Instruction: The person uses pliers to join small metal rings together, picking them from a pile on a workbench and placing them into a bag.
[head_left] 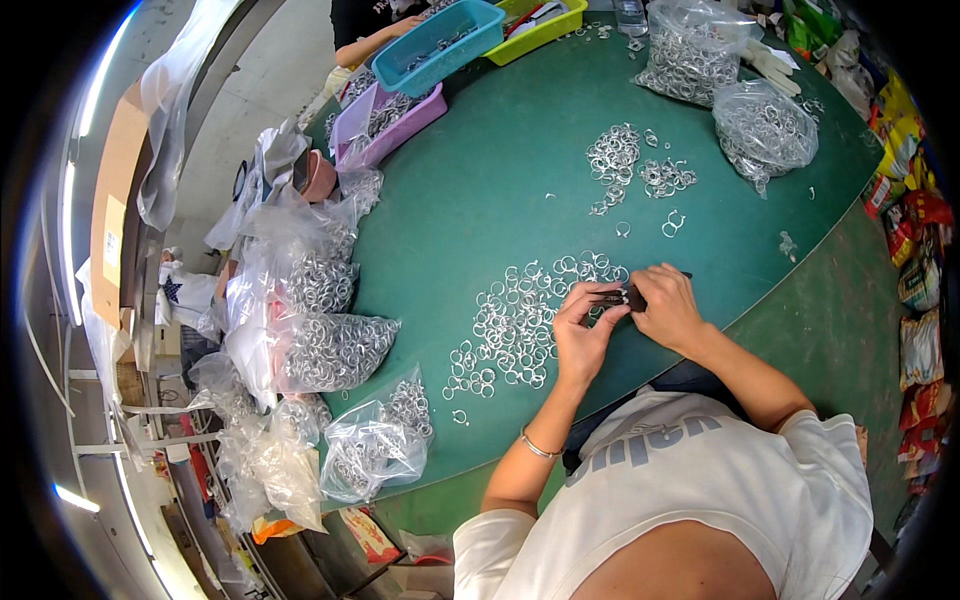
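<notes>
My left hand (583, 338) and my right hand (664, 306) meet close together near the table's front edge. Between them is a dark, narrow tool (633, 298); its exact kind is too small to make out. My right hand's fingers wrap round it, and a dark end pokes out beyond them. The left thumb and fingers are pinched at its left end; any small part between them is hidden. Just left of and beyond my hands spreads a loose pile of silver metal rings (515, 325).
Smaller ring heaps (614, 153) lie farther off on the green table (470, 190). Clear bags of rings stand at the far right (690, 55) and along the left edge (335, 350). Beyond are purple (400, 130), blue (440, 45) and yellow-green (540, 35) baskets; another person's arm (375, 42) is there.
</notes>
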